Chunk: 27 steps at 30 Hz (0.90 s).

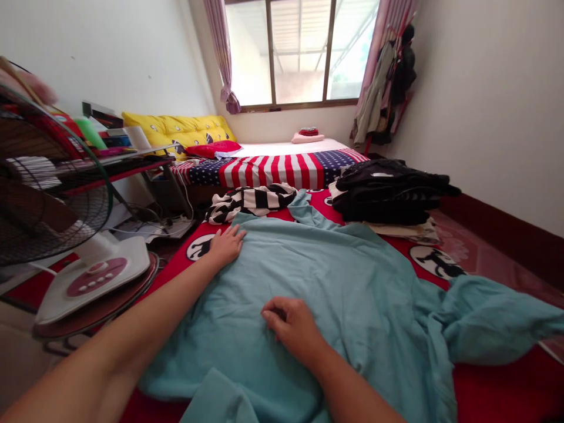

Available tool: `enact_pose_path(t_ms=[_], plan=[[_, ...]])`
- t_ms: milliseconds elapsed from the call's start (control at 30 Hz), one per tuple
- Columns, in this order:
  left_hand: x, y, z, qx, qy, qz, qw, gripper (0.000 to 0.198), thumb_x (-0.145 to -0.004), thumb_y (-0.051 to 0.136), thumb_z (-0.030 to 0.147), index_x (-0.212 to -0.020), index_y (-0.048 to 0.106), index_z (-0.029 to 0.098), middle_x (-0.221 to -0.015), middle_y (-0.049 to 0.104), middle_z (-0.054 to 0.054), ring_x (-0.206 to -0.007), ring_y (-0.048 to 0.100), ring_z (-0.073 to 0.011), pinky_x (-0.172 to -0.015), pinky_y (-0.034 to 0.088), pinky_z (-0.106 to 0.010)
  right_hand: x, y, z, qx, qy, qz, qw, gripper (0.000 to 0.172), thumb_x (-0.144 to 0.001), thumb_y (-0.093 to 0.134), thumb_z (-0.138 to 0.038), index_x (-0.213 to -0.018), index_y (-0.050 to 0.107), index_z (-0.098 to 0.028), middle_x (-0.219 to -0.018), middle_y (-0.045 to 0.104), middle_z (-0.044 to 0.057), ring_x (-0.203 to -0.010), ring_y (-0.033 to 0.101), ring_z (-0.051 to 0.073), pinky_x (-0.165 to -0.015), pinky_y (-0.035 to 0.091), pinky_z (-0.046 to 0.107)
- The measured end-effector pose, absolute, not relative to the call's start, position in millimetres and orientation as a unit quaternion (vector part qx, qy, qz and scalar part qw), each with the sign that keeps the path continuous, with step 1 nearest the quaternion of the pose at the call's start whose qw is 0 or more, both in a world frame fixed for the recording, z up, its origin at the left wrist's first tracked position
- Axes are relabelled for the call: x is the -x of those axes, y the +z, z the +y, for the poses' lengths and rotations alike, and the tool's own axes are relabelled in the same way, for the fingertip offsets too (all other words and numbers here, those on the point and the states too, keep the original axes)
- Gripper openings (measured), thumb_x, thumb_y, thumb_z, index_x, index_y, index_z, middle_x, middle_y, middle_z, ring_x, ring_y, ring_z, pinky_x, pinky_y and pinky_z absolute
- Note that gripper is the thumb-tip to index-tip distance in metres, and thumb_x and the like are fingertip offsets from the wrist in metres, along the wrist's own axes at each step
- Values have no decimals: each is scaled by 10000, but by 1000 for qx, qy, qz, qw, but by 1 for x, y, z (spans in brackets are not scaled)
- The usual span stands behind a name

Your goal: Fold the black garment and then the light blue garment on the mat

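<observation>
A large teal garment (335, 282) lies spread over a red blanket with black-and-white figures (434, 261). My left hand (225, 245) rests flat on the garment's far left edge, fingers stretched out. My right hand (293, 326) lies palm down on the middle of the cloth, its fingers curled and pressing into the fabric. Neither hand lifts the cloth. One sleeve trails off to the right.
A black-and-white striped garment (251, 201) and a stack of folded dark clothes (390, 191) lie beyond. A fan base (94, 276) and fan cage (44, 176) stand at left beside a cluttered low table (110, 161). A flag-patterned mattress (286, 167) reaches the window wall.
</observation>
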State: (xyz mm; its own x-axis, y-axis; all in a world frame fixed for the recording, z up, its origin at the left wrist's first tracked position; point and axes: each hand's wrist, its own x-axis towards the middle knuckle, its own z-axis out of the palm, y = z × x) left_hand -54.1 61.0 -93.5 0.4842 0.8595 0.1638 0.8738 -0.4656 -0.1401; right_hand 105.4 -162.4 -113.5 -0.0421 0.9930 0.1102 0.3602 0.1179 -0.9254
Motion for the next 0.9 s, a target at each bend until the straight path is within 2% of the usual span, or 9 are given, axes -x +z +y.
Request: enact_pose_path(t_ms=[100,233,400,567,633,733,900], plan=[[42,-94,41,875,-71,-463,124,446,-892,424,284,-1324,501,204,-1459,391,-112,-1350,336,-284,-1094,248,-491,-105,-113,-162,546,380,-615,423,153,-812,527,-218,-753,665,-184,-582,611,-28,-504,528,80,-532,361,189],[32,-109,18,929,-90,-355,52,544,-926,342,491,-1438,312,309,-1534,249,-19,-1402,231,-245,-1119,223,-458,-105,-114,-161,538,379,-622,423,149,-810,533,-223,-747,662,-181,-583,603,-28,-511,526,82,-525,363,187],[40,-107,34,867,-80,-487,69,526,-930,353,451,-1380,433,190,-1489,339,-109,-1381,271,-293,-1114,219,-486,-105,-114,-162,540,392,-614,423,168,-822,519,-238,-768,663,-171,-589,600,-25,-489,521,81,-499,364,186],[33,-111,29,924,-86,-371,19,576,-913,334,542,-1430,332,287,-1538,236,-27,-1409,210,-237,-1135,186,-439,-106,-111,-163,540,369,-630,419,164,-815,535,-240,-755,674,-177,-608,617,-18,-527,527,87,-519,367,189],[31,-108,34,907,-105,-408,-11,560,-891,393,533,-1389,411,276,-1494,346,-26,-1368,311,-234,-1118,242,-401,-106,-110,-164,545,361,-631,418,166,-817,535,-242,-763,679,-180,-612,619,-16,-543,531,92,-525,367,191],[28,-94,57,848,-183,-497,-16,436,-887,436,414,-1253,568,219,-1331,551,-52,-1217,502,-220,-1039,365,-324,-106,-110,-164,551,361,-627,416,172,-821,530,-240,-771,684,-180,-611,621,-15,-555,535,96,-529,365,193],[18,-75,96,793,-250,-556,-4,408,-893,367,243,-1207,596,121,-1219,623,-102,-1135,557,-211,-999,402,-297,-105,-112,-161,553,355,-629,415,155,-807,542,-218,-768,689,-192,-625,634,-19,-574,541,94,-542,358,190]])
